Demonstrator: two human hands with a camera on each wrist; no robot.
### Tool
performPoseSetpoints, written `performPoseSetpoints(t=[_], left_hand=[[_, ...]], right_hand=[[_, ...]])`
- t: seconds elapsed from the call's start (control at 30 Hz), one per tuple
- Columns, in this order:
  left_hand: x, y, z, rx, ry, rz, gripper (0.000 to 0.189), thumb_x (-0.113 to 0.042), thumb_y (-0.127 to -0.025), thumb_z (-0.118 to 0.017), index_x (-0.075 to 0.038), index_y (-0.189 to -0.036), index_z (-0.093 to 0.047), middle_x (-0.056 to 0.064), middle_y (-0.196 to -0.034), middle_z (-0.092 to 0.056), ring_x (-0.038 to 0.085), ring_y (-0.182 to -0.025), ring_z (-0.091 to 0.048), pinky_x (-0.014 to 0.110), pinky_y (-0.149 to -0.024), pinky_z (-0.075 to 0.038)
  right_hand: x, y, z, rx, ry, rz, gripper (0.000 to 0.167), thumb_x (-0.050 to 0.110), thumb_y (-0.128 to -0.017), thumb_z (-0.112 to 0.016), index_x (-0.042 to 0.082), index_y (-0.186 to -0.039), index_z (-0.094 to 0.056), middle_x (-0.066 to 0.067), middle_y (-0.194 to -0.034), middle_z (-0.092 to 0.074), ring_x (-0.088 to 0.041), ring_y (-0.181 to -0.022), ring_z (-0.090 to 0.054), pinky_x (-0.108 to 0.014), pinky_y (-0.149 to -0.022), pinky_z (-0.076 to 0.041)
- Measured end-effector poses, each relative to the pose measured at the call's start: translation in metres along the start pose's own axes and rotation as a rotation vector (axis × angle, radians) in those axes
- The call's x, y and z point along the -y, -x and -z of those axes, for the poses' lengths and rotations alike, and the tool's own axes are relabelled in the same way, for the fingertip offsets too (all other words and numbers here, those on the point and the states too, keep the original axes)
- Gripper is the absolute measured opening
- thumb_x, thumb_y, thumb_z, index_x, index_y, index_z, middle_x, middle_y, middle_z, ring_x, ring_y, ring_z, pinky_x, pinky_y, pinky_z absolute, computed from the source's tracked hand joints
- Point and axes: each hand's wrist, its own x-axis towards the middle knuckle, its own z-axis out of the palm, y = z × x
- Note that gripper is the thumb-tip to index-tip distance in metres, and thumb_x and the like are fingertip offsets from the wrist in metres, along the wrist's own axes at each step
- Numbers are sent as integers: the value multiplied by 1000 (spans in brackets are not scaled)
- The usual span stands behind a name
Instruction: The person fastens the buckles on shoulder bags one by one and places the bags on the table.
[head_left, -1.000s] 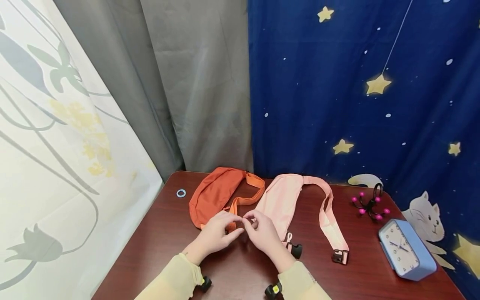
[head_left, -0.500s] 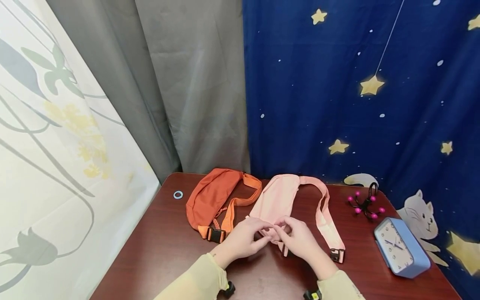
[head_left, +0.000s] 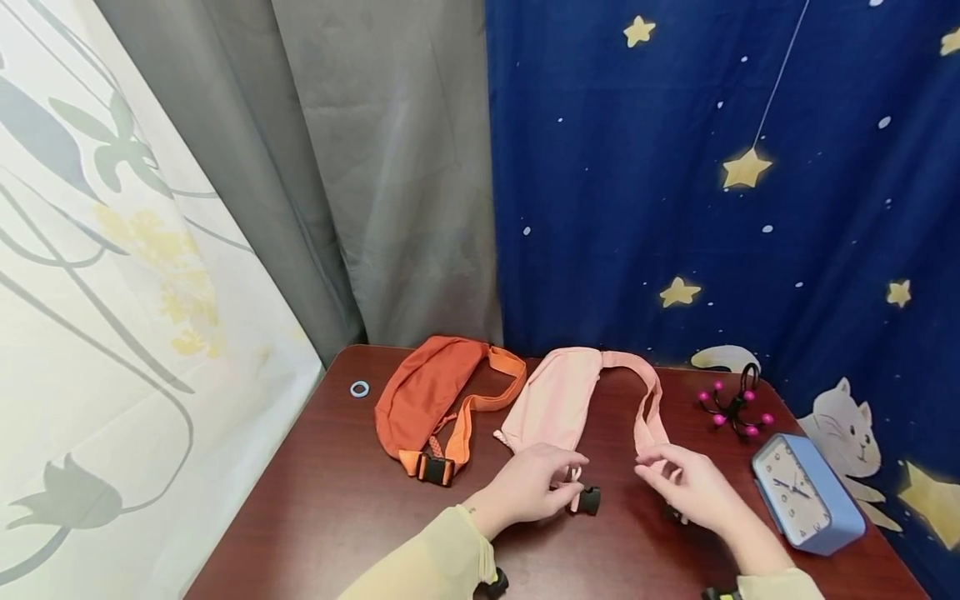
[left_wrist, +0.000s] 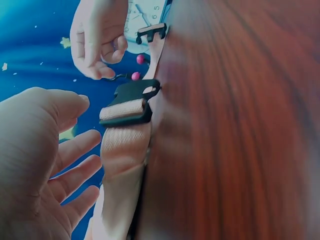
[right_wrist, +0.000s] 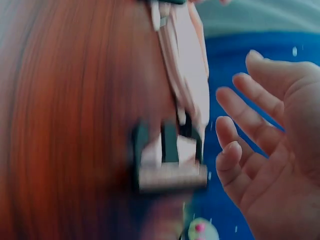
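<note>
From up front, the pink bag (head_left: 551,400) lies on the table (head_left: 322,517), pale, soft and lightly creased, its strap (head_left: 645,385) curving out from its one o'clock end. The left hand (head_left: 528,485) sits at the bag's six o'clock, the right hand (head_left: 693,492) at its four, well apart. At the left hand's three o'clock shows the black socket (head_left: 588,500). The orange bag (head_left: 431,392) lies at the pink one's nine (its own buckle (head_left: 435,469) is fastened), with the ring (head_left: 360,389) beyond. The clock (head_left: 806,492) stands at the right hand's three, the hook rack (head_left: 735,410) at its one.

By the left wrist, that hand's fingers are parted and loosely bent, holding nothing; the socket is at its two o'clock, ribbed pink webbing looped through it.

By the right wrist, the fingers spread, gripping nothing. At their nine o'clock hangs the prong clip (right_wrist: 170,180), blurred, black prongs aimed toward twelve, with the bag's pink side beyond.
</note>
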Motion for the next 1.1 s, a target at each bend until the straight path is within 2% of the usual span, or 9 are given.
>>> performPoseSetpoints(t=[0.1,0.2,0.33,0.47,0.57,0.7,0.87,0.97,1.1], left_hand=[[-2,-5,-6,6,-11,-29,37,-27,-103,-76,-13,-137,-74,-4,-97,-77,8,-93,-72,21,-101,-55],[-4,-9,-11,14,-22,-49,35,-27,-103,-76,-14,-135,-75,-5,-90,-73,4,-82,-64,18,-98,-53],[-7,-12,-14,30,-36,-48,35,-29,-102,-76,-15,-135,-75,-4,-100,-79,4,-86,-67,19,-100,-54],[-9,-14,-16,48,-45,-48,35,-30,-102,-76,-15,-135,-75,-4,-111,-82,7,-96,-73,22,-103,-55],[-8,-13,-16,54,-42,-41,35,-30,-102,-76,-16,-134,-76,-5,-110,-82,4,-93,-71,20,-102,-54],[-5,-11,-17,71,-14,-7,34,-30,-102,-77,-18,-134,-76,-9,-105,-79,-4,-83,-60,17,-101,-53],[-2,-9,-18,111,12,29,34,-30,-102,-78,-21,-134,-76,-14,-102,-76,-7,-80,-54,14,-98,-49],[-1,-9,-19,117,14,32,30,-30,-102,-78,-22,-131,-77,-17,-91,-71,-8,-80,-53,11,-94,-47],[0,-8,-22,111,7,20,23,-31,-103,-77,-23,-124,-80,-20,-82,-65,-7,-79,-52,9,-89,-44]], right_hand=[[-14,12,12,45,-1,5,14,15,-96,-85,15,-110,-80,14,-79,-67,2,-66,-56,-23,-59,-47],[-26,20,20,111,-10,46,21,15,-94,-87,14,-114,-79,6,-91,-76,4,-73,-60,-23,-63,-49],[-37,26,26,180,-36,91,31,14,-92,-89,12,-120,-77,-1,-106,-79,2,-85,-66,-22,-71,-53],[-43,28,31,200,-35,108,35,13,-87,-93,13,-119,-77,2,-100,-75,-3,-86,-64,-23,-72,-52],[-44,25,34,193,33,117,31,17,-83,-96,18,-109,-79,9,-93,-72,-4,-85,-60,-26,-72,-51],[-43,21,36,211,134,26,21,26,-84,-95,28,-98,-80,19,-83,-70,1,-80,-57,-27,-71,-49],[-43,14,31,299,62,-169,17,30,-91,-90,22,-103,-82,17,-76,-72,3,-67,-60,-23,-66,-47],[-44,7,27,312,7,-191,19,27,-92,-89,16,-106,-82,13,-80,-76,1,-67,-66,-22,-68,-51],[-47,-2,22,322,-47,-159,19,19,-92,-89,12,-108,-81,8,-89,-81,2,-72,-70,-20,-73,-53]])
